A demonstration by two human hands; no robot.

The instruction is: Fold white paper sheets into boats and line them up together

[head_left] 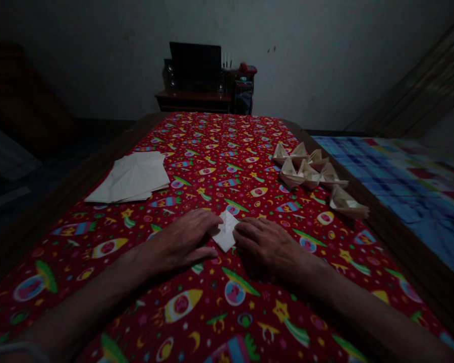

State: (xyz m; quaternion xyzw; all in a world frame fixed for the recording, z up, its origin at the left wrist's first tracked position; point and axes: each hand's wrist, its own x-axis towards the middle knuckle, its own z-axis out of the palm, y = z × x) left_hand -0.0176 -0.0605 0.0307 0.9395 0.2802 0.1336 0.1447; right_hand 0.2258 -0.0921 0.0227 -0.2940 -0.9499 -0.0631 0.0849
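A small folded piece of white paper (226,233) lies on the red patterned cloth, shaped like a diamond with a crease down its upper half. My left hand (187,237) rests at its left edge, fingertips touching it, with the thumb held apart from the fingers. On the other side, my right hand (267,243) has its fingers bent together against the paper's right corner; their tips are partly hidden. Several folded paper boats (306,171) stand in a group at the right. To the left lies a stack of flat paper sheets (132,176).
The red cloth (219,136) covers a long surface with dark wooden edges. Beyond its far end stand a dark monitor (195,65) with speakers and a red telephone (248,68). At the right is a blue checked bedspread (397,196).
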